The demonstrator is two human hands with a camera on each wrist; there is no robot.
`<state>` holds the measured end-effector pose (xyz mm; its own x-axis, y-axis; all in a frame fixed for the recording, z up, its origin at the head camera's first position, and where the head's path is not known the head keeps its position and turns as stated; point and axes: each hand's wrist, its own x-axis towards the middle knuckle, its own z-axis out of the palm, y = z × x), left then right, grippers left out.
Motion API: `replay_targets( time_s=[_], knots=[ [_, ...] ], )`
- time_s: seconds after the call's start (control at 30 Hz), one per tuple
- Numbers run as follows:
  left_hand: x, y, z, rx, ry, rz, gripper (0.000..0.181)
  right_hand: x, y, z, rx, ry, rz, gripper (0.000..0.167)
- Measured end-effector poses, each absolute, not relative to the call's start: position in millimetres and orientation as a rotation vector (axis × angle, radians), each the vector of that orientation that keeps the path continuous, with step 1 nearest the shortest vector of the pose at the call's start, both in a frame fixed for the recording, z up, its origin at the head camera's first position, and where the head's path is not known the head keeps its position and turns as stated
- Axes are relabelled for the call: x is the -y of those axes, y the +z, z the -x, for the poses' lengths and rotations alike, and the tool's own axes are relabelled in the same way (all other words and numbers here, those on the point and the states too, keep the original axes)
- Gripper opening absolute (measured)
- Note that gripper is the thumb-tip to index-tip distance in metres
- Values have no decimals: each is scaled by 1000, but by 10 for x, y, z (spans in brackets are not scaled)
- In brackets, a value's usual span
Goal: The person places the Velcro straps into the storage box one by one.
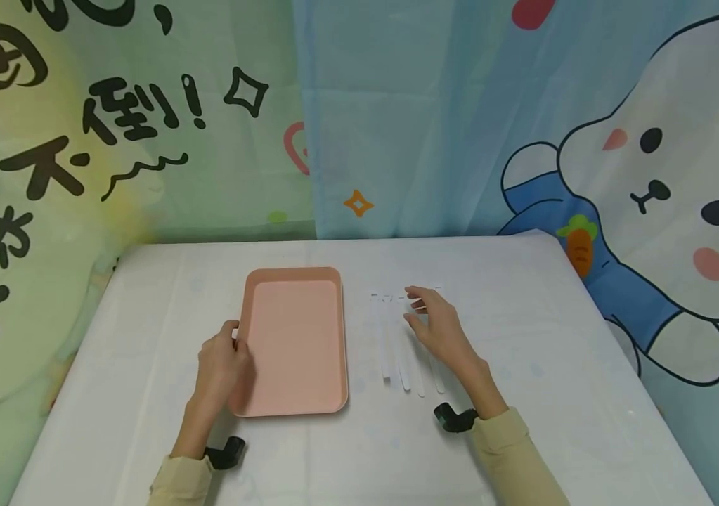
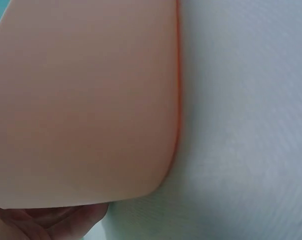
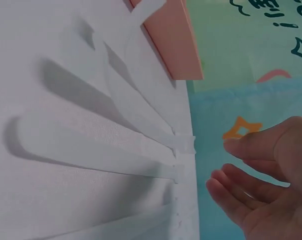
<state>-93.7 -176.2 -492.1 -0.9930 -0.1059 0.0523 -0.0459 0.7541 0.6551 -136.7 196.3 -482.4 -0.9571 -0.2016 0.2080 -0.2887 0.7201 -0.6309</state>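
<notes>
Right grip point(image 1: 440, 329): thumb and fingers parted, nothing between them; poised above the far ends of the white strips point(image 3: 91, 145), no contact seen in the right wrist view. Strips lie just below this grip and from there toward the person, side by side and slightly slanted; long axes run near-to-far, near ends pointing at the person. Several bow up off the tabletop point(image 1: 346, 464) and cast shadows. Count uncertain, white on white; four near ends can be made out. Left of the right grip, past the strips: pink tray point(image 1: 289, 337), flat, hollow side up, its long axis also near-to-far, roughly parallel with the strips. Left grip point(image 1: 221, 362) is on the tray's left side, fingers curled at the rim, apparently holding it; the tray wall hides part of the fingers in the left wrist view. Step in hand, as I read it: reaching for a strip while the other grip steadies the tray. Next move would call for lowering the right grip and pinching a single far end; strips look thin and limp, so a neighbour could come along. Beyond both grips: printed curtain point(image 1: 391, 133).
</notes>
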Motion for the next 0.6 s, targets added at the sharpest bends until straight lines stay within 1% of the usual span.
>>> replay_targets(
  time_s=[0.3,0.6],
  knots=[
    [1775,-4933,945,2871,-1070,-137,35,-1937,-4922,1651,2840,1311,-239,38],
    [1756,-4924,931,2863,-1099,-147,36,-1887,-5025,1858,2875,1379,-125,37]
  ],
)
